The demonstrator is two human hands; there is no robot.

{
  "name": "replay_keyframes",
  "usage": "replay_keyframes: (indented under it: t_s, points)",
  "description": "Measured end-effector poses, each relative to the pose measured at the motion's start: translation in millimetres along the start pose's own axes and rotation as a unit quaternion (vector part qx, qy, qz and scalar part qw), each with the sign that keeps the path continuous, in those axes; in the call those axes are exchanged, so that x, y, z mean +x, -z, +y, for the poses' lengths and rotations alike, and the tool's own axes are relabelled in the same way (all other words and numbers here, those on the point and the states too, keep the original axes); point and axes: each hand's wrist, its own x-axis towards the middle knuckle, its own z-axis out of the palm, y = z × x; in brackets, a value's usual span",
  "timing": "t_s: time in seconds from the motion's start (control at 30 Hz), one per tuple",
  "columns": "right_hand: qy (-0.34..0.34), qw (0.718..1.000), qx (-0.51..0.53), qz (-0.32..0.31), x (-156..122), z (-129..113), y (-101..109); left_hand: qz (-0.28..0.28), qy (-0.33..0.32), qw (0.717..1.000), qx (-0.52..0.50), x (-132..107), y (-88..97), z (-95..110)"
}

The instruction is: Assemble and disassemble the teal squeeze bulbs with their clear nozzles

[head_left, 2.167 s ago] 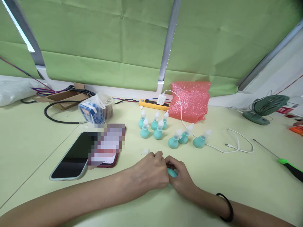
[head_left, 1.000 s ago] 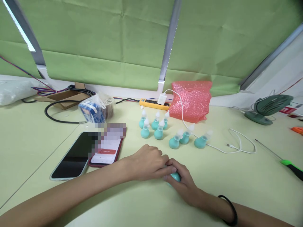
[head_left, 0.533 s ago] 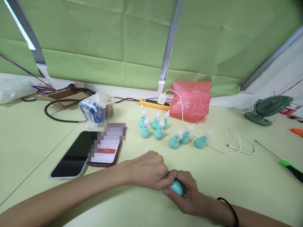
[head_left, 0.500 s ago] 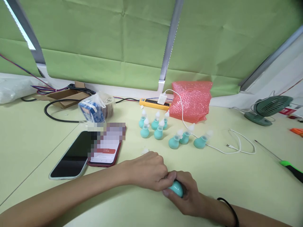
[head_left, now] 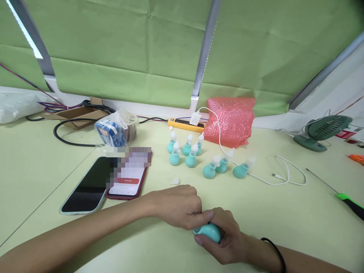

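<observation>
My right hand (head_left: pixel 227 235) is wrapped round the teal rubber bulb of a nasal aspirator (head_left: pixel 209 231), low in the middle of the head view. My left hand (head_left: pixel 182 206) is closed in a fist at the bulb's narrow end, its thumb lying over the top. The left fingers hide the nozzle end. Beyond the hands stand several more nasal aspirators (head_left: pixel 191 159), each with a teal bulb and a clear, pale tip. Three of them lean over on the right.
Two phones (head_left: pixel 85 185) lie at left, behind my left forearm. Farther back are a plastic-wrapped pack (head_left: pixel 112 131), a yellow power strip (head_left: pixel 182 124) and a red bubble-wrap bag (head_left: pixel 230 123). A white cable (head_left: pixel 265 182), a screwdriver (head_left: pixel 347 199) and a green fan (head_left: pixel 324 129) are at right.
The bulb has turned between my hands, and more of its side and narrow neck now shows. Both hands have shifted slightly downward. The standing aspirators stay in place.
</observation>
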Motion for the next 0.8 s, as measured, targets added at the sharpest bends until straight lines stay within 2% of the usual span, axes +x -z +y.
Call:
replay_keyframes:
  t_s: [0.13,0.4,0.47,0.57,0.63,0.67,0.8]
  points:
    - [0.003,1.000,-0.007,0.001,-1.3,1.4,-0.4,-0.012,0.017,0.999,-0.026,-0.1,0.9,-0.8]
    - [0.027,1.000,-0.012,-0.010,2.5,1.7,0.9,-0.022,0.013,0.996,-0.080,0.1,0.5,-1.4]
    - [0.062,0.997,-0.019,-0.033,5.6,0.7,2.6,-0.038,0.011,0.994,-0.102,-0.2,1.3,-2.3]
    - [0.162,0.980,-0.027,-0.116,6.8,0.4,4.8,-0.069,0.014,0.988,-0.139,-3.0,6.0,-3.8]
    - [0.192,0.971,-0.022,-0.140,4.7,2.1,5.2,-0.047,0.036,0.990,-0.128,-6.3,12.8,-4.2]
    - [0.186,0.973,-0.018,-0.136,3.3,3.6,5.0,-0.020,0.055,0.993,-0.107,-8.1,17.4,-4.2]
    - [0.098,0.988,-0.009,-0.116,1.2,10.9,3.4,0.063,0.147,0.986,0.048,-15.2,38.9,-6.7]
